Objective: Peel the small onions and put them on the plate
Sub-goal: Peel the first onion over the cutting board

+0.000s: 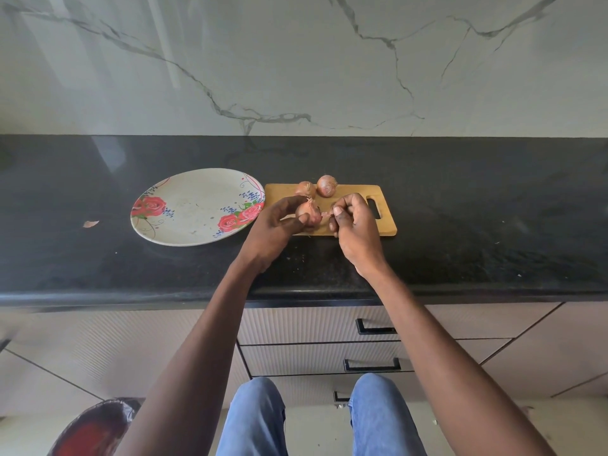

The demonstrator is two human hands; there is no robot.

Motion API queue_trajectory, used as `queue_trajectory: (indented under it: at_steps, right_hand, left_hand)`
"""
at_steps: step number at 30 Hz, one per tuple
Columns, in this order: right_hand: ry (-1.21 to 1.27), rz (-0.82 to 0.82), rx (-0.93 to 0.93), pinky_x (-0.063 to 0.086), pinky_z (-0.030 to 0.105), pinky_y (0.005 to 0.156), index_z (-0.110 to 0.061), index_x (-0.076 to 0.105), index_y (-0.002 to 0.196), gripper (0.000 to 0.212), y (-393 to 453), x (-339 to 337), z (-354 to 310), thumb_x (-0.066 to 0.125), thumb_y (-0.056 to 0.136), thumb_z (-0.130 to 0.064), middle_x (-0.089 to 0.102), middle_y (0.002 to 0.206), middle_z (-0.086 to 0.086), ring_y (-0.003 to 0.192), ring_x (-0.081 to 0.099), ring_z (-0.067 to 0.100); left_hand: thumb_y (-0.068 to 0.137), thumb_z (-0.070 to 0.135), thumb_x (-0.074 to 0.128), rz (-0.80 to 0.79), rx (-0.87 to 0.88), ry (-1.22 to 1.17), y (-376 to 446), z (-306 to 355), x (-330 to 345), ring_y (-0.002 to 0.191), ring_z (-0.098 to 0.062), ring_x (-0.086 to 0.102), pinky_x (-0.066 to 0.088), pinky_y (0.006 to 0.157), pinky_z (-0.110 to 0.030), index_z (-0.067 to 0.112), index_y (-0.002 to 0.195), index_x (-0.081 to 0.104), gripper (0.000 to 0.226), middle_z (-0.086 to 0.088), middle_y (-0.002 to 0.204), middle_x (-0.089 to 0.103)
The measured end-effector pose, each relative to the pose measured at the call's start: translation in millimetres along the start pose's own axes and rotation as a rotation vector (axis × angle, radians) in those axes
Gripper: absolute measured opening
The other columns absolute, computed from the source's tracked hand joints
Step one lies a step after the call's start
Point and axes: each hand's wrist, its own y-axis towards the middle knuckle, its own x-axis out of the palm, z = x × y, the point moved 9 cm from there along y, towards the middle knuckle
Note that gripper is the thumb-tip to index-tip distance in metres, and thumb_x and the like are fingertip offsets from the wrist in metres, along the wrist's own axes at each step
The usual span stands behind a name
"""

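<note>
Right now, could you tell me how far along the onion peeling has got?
Nothing looks finished: the plate holds no onions. In hand, the left hand grips one onion over the cutting board, while the right hand pinches a strip of its skin. Left to do: two onions at the board's far edge still wear their skins. One scrap of peel lies on the counter left of the plate.
</note>
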Motion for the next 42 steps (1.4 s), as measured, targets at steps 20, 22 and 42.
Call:
queue_trajectory:
  at_steps: [20,22,42]
  right_hand:
    - [-0.242,-0.009,-0.225,0.044,0.007,0.078,-0.009,0.079,0.092,0.009,-9,2,-18,0.073,0.087,-0.005,0.068,0.101,-0.004,0.093,0.060,0.001]
    - [-0.182,-0.002,-0.255,0.050,0.015,0.078,-0.009,0.079,0.098,0.012,-9,2,-22,0.077,0.087,-0.013,0.070,0.100,-0.002,0.092,0.063,0.003]
    - [-0.277,-0.043,-0.295,0.040,0.004,0.076,-0.003,0.065,0.094,0.004,-10,13,-27,0.062,0.095,0.000,0.061,0.095,-0.001,0.086,0.053,0.007]
  left_hand:
    - [0.101,-0.002,0.050,0.104,-0.101,-0.418,-13,-17,-10,0.098,-0.022,0.070,0.057,0.094,-0.036,-0.003,0.131,0.057,0.031,-0.019,0.116,0.068]
    - [0.101,-0.001,0.052,0.093,-0.089,-0.398,-13,-17,-9,0.100,-0.024,0.070,0.056,0.094,-0.037,0.001,0.128,0.060,0.029,-0.019,0.118,0.068]
    - [0.087,0.011,0.074,-0.012,-0.038,-0.276,-15,-10,1,0.112,-0.034,0.068,0.057,0.094,-0.044,0.006,0.130,0.059,0.046,-0.016,0.122,0.070]
